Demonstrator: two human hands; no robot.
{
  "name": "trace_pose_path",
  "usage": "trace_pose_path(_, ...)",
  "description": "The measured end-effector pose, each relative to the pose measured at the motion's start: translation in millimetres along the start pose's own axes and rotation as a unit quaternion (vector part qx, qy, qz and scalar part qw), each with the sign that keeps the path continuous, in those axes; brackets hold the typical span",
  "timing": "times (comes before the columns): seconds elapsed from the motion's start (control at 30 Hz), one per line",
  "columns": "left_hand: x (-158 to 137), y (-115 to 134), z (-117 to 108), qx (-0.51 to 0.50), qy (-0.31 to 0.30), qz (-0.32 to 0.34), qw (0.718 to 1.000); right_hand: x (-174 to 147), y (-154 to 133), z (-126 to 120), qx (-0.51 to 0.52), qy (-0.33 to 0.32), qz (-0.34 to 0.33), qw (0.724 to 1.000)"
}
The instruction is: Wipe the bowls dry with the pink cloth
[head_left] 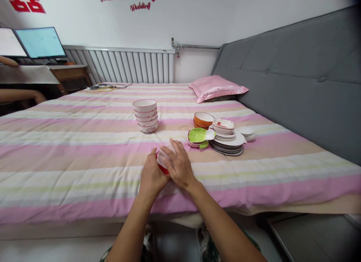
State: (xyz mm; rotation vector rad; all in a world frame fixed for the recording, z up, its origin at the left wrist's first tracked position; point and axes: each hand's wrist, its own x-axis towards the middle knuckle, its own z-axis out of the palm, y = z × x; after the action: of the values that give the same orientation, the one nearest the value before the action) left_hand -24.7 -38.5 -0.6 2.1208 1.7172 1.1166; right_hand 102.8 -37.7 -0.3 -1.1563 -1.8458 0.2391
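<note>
Near the front edge of the bed, my left hand (152, 175) is wrapped round a small red object (163, 169), mostly covered by my fingers, so its kind cannot be made out. A thin, whitish, see-through sheet (163, 158), like a tissue or plastic film, lies over the red object. My right hand (179, 166) presses on that sheet from the right with bent fingers, pinning it against the red object. Beyond my hands stands a stack of white bowls (145, 117) with red rims.
To the right are orange bowls (203, 120), green leaf-shaped dishes (199, 135), small square dishes (223, 124), stacked plates (227, 147) and white spoons (246, 132). A pink pillow (217, 87) lies by the grey headboard (296, 66). Cables (108, 87) lie at the back left, near another person's arm (21, 95).
</note>
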Motion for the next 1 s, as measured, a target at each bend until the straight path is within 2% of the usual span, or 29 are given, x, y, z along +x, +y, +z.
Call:
trace_pose_path(0.2,1,-1,2,-0.002,0.015,0.003,1.000,1,0,0,-0.022,-0.007,-0.026,0.999)
trace_pose_path(0.53,3,7,2,0.028,-0.006,0.001,1.000,6,2,0,0.054,0.036,0.061,0.996)
trace_pose_path(0.7,2,10,1,0.045,-0.016,0.001,0.999,9,16,3,0.127,0.043,0.104,0.985)
trace_pose_path(0.83,3,11,1,0.048,-0.022,-0.006,0.999,12,31,12,0.216,0.075,0.132,0.964)
trace_pose_path(1.0,3,14,-1,0.055,-0.032,-0.024,0.998,15,38,20,0.358,0.111,0.210,0.903)
